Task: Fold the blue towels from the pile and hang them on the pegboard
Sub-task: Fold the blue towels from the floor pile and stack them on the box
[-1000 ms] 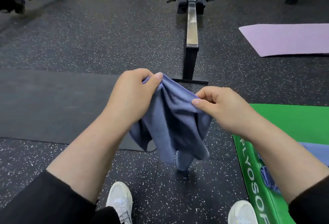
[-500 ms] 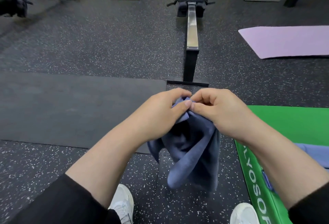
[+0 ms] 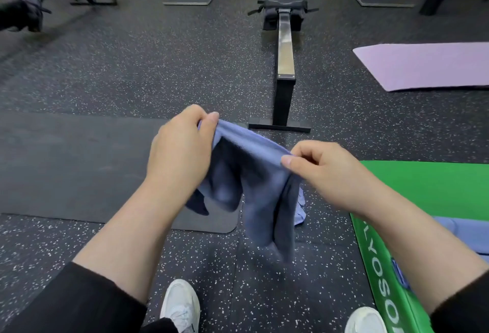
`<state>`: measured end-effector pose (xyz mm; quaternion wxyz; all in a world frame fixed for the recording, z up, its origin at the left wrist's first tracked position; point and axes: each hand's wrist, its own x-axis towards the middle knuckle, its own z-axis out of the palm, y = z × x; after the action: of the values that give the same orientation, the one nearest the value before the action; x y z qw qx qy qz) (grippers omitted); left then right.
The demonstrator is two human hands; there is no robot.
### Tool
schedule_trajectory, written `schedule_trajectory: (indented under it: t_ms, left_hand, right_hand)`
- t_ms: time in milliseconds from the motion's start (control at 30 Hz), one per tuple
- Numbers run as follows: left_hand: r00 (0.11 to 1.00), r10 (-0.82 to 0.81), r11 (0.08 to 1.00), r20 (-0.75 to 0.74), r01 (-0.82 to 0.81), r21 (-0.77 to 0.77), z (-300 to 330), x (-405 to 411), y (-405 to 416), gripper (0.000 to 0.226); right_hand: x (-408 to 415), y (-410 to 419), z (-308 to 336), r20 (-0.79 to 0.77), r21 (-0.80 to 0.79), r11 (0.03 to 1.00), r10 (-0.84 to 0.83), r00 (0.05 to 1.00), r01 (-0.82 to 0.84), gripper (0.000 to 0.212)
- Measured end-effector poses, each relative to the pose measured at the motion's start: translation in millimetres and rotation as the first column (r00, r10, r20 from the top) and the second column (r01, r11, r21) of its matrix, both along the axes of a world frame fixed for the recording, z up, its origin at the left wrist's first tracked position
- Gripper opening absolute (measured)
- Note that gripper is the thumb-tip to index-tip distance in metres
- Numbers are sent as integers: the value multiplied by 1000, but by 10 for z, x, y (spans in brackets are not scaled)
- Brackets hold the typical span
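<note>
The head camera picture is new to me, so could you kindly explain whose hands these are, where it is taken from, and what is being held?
There is no machine here: a person wears one camera on the head, looking forward and down at their own bare hands. The left hand and right hand each pinch the top edge of a blue towel, which hangs between them above a speckled gym floor. To the right lies a green mat with more blue cloth on it. Ahead stands a rowing machine, beside a purple mat.

Green box (image 3: 381,266) side reads "LYOSO", partly cut off.
</note>
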<state>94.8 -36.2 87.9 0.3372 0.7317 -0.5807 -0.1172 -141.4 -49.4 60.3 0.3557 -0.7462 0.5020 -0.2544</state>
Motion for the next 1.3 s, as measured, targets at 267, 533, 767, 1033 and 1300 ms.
schedule_trajectory:
  t_ms: [267,533,767,1033,1300]
  left_hand:
    - [960,-279,951,-31,281,129,46,-149,113,28]
    - [868,-495,837,-33,487,249,-140,-392,134,23]
    - [971,-236,970,33,234,70,-85,-313,63,27]
    - [989,-146,989,-30,146,-17,14,-69,78,35]
    - [874,-486,855,15,472,215,-156,-382,117,17]
  right_hand:
    - [88,-4,-17,80,-49,999,-17,997,21,19]
    - [100,20,-53,163,-20,997,-65,984,70,16]
    - [25,8,-18,189,57,998,-46,981,36,18]
    - [60,12,-60,170,-29,999,-19,985,25,14]
    - [124,49,-20,45,-105,994,-7,999,12,15]
